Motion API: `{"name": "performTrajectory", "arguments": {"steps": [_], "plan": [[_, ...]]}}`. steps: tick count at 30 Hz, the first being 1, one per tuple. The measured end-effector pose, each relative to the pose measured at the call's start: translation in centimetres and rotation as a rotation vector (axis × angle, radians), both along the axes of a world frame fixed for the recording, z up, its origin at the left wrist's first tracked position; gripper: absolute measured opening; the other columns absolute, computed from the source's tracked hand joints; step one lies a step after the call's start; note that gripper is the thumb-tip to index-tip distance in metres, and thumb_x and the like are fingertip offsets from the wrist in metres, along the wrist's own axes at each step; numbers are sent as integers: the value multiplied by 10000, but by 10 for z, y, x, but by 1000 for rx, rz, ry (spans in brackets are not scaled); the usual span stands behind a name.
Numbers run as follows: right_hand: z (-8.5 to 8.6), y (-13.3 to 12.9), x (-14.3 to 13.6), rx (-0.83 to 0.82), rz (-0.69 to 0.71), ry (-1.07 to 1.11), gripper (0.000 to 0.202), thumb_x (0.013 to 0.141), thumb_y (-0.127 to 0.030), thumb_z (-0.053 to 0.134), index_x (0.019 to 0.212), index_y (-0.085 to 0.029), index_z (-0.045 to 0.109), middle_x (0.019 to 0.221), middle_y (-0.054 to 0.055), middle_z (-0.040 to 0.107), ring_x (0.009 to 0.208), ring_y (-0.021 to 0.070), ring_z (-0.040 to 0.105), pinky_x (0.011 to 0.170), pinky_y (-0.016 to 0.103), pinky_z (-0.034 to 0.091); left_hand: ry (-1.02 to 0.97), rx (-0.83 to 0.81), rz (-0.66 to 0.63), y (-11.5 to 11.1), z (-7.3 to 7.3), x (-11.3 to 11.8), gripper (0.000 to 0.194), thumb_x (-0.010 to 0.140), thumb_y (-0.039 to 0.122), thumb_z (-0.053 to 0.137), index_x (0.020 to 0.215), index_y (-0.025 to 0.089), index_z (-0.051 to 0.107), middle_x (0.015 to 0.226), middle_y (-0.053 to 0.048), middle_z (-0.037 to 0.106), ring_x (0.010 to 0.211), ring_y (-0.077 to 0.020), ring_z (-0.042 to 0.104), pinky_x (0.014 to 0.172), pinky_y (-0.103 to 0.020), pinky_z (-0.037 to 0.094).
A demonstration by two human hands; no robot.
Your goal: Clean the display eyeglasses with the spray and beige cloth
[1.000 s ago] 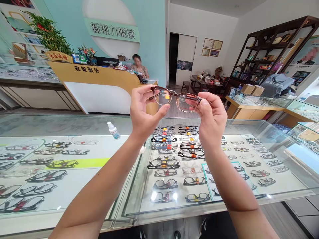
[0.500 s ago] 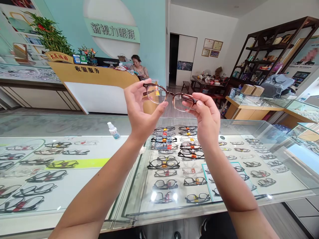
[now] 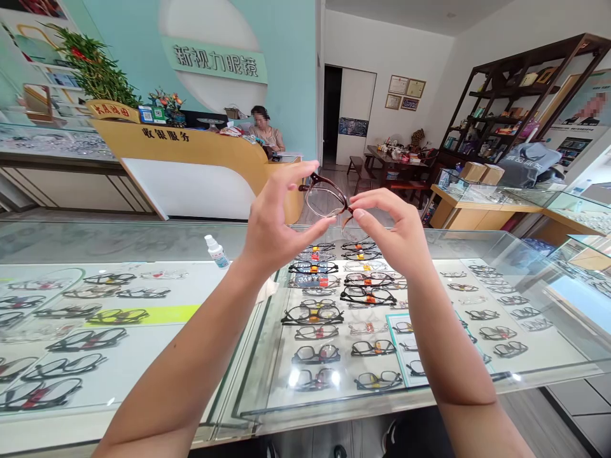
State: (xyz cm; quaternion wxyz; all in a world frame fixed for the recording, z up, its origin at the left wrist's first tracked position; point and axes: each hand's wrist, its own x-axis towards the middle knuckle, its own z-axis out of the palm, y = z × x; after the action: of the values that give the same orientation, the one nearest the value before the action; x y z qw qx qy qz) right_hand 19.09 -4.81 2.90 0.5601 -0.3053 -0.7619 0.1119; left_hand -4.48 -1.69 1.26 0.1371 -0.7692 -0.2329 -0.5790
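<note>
A pair of eyeglasses [image 3: 334,184] with a dark reddish-brown frame and clear lenses is held up in front of me, tilted, above the glass display counter [image 3: 267,416]. My left hand [image 3: 273,219] is at one end of it, fingers above and thumb below the rim of one lens. With thumb and forefinger my right hand [image 3: 398,229] pinches the frame near its middle, partly covering the other lens. Below the hands lie rows of spectacle frames [image 3: 312,315] inside the counter. A small white spray bottle [image 3: 218,253] stands left of my left hand.
Beside my left forearm lies a white cloth or tissue [image 3: 267,290]. More spectacle frames [image 3: 88,338] fill the left section. Across the aisle is a cashier desk [image 3: 191,181] with a seated person [image 3: 266,132]. A dark wooden table [image 3: 396,159] and further glass cases [image 3: 477,191] stand at the back right.
The eyeglasses have turned and tilted down to the right. My right hand has moved from the far end toward the middle of the frame; my left hand has shifted slightly right.
</note>
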Motion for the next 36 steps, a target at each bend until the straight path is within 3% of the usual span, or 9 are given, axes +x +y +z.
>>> {"name": "performTrajectory", "arguments": {"steps": [5, 14, 19, 22, 24, 26, 28, 31, 36], "plan": [[-2, 4, 1, -72, 111, -5, 110, 1008, -265, 731, 945, -266, 822, 1144, 32, 824, 1128, 199, 749, 1082, 438, 563, 14, -71, 9, -3, 1, 0, 760, 878, 463, 921, 1517, 295, 545, 1518, -113, 696, 1392, -336, 697, 1115, -504, 617], [-7, 16, 1, -371, 316, 124, 113, 959, -363, 801, 917, -276, 860, 1241, 33, 828, 1155, 210, 750, 1109, 464, 577, -177, -390, -382, 6, -3, 6, 782, 799, 578, 968, 1404, 293, 564, 1396, -148, 705, 1176, -296, 787, 984, -449, 684], [-11, 21, -1, -496, 405, 175, 150, 931, -429, 849, 952, -285, 886, 1021, 11, 876, 981, 181, 773, 969, 389, 617, -183, -482, -441, 12, -7, 4, 797, 789, 595, 966, 1398, 300, 545, 1371, -147, 715, 1119, -285, 807, 970, -439, 697], [-13, 23, -3, -444, 360, 219, 135, 919, -408, 857, 950, -285, 903, 1010, 16, 887, 952, 178, 776, 946, 378, 621, -182, -494, -461, 13, -8, 8, 803, 813, 542, 950, 1442, 308, 510, 1447, -152, 684, 1147, -269, 788, 986, -425, 683], [-13, 23, -5, -401, 314, 238, 135, 927, -384, 833, 954, -276, 909, 1007, 24, 893, 947, 189, 788, 943, 394, 632, -258, -413, -369, 9, -8, 14, 787, 794, 472, 959, 1433, 305, 531, 1453, -130, 672, 1145, -244, 765, 957, -390, 664], [-14, 23, -8, -356, 251, 255, 158, 940, -383, 812, 974, -265, 910, 1011, 33, 898, 968, 210, 809, 971, 422, 643, -386, -302, -192, 1, -8, 20, 609, 805, 403, 936, 1316, 281, 627, 1263, -74, 718, 1004, -194, 735, 854, -341, 630], [-16, 21, -12, -284, 152, 292, 173, 950, -395, 809, 994, -258, 904, 1049, 43, 900, 1020, 232, 825, 1020, 448, 642, -420, -327, -73, -9, -6, 25, 279, 889, 380, 859, 1097, 247, 730, 947, -19, 705, 800, -151, 651, 714, -301, 559], [-21, 17, -22, -104, -8, 303, 133, 961, -357, 800, 992, -258, 882, 1141, 61, 887, 1111, 246, 820, 1080, 462, 624, -318, -598, -138, -21, -3, 28, 214, 966, 438, 790, 916, 231, 817, 713, -6, 647, 646, -138, 542, 570, -283, 445], [-29, 8, -38, 97, -146, 157, 122, 1005, -289, 732, 1046, -286, 847, 1241, 79, 851, 1204, 249, 792, 1102, 475, 626, -402, -775, -234, -20, -2, 28, 234, 888, 475, 873, 907, 242, 879, 743, -34, 718, 663, -153, 575, 538, -273, 416]]}}
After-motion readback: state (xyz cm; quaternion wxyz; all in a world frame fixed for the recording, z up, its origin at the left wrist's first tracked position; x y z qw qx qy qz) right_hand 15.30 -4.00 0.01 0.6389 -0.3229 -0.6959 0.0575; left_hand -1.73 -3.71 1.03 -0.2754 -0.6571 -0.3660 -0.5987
